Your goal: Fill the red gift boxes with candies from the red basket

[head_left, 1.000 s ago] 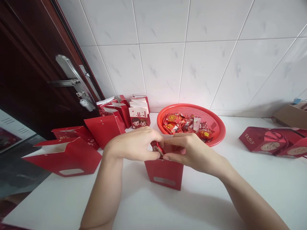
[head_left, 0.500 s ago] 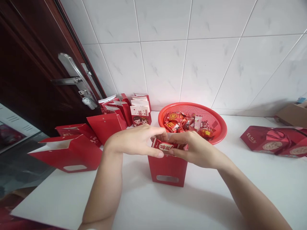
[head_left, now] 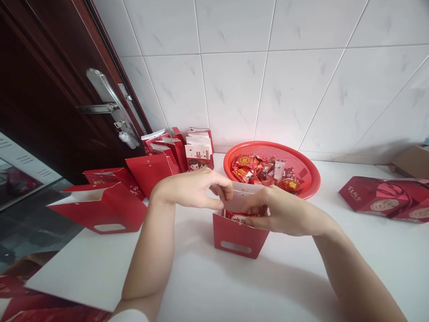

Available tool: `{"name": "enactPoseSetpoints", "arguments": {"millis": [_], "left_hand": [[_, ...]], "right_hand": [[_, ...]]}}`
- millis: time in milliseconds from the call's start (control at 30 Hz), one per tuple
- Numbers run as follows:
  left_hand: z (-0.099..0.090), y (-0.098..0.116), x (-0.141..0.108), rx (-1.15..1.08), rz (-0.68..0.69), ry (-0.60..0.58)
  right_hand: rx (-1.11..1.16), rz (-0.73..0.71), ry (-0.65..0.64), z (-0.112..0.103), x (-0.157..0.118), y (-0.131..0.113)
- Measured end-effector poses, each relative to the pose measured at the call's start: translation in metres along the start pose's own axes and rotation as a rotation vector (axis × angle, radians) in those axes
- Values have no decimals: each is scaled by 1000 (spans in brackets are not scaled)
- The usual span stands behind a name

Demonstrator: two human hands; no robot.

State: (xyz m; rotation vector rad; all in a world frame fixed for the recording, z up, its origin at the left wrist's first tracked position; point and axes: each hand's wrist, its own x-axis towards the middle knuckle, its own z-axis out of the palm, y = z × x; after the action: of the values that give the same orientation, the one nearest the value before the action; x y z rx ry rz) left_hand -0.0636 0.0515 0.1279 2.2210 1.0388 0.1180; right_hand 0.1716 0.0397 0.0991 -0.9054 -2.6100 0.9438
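Observation:
A small red paper bag (head_left: 239,238) stands upright on the white table, its top open and its white inner side showing. Inside its mouth lies a red candy packet (head_left: 238,218) with a white label. My right hand (head_left: 281,210) reaches into the opening from the right, its thumb and fingers closed on the packet. Above the bag's left edge is my left hand (head_left: 194,190), fingers curled, with a gap between thumb and fingers and nothing seen in it.
Behind the bag sits a red mesh basket (head_left: 303,172) of wrapped candies. Several open red bags (head_left: 110,208) stand at the left, near a dark door (head_left: 40,67). Dark red gift boxes (head_left: 375,199) and a cardboard box (head_left: 412,162) are at the right.
The red packet has gone down into the bag, with my right hand following. My left hand has come off the packet. The bag's white inner back now shows. The view has shifted slightly.

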Motion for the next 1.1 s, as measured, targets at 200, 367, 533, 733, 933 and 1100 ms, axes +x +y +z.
{"name": "enactPoseSetpoints", "arguments": {"millis": [200, 367, 533, 733, 933, 1100], "left_hand": [[1, 0, -1, -24, -20, -20], [2, 1, -3, -31, -4, -32], [3, 0, -4, -10, 18, -30], [1, -1, -2, -1, 4, -25], [1, 1, -4, -75, 19, -44], [1, 3, -10, -74, 112, -20]], "right_hand": [[-15, -11, -65, 2, 0, -4], [-192, 10, -146, 5, -2, -7], [-204, -30, -128, 6, -1, -3], [36, -92, 6, -1, 1, 6], [120, -48, 312, -26, -19, 11], [-84, 137, 251, -29, -33, 19]]}}
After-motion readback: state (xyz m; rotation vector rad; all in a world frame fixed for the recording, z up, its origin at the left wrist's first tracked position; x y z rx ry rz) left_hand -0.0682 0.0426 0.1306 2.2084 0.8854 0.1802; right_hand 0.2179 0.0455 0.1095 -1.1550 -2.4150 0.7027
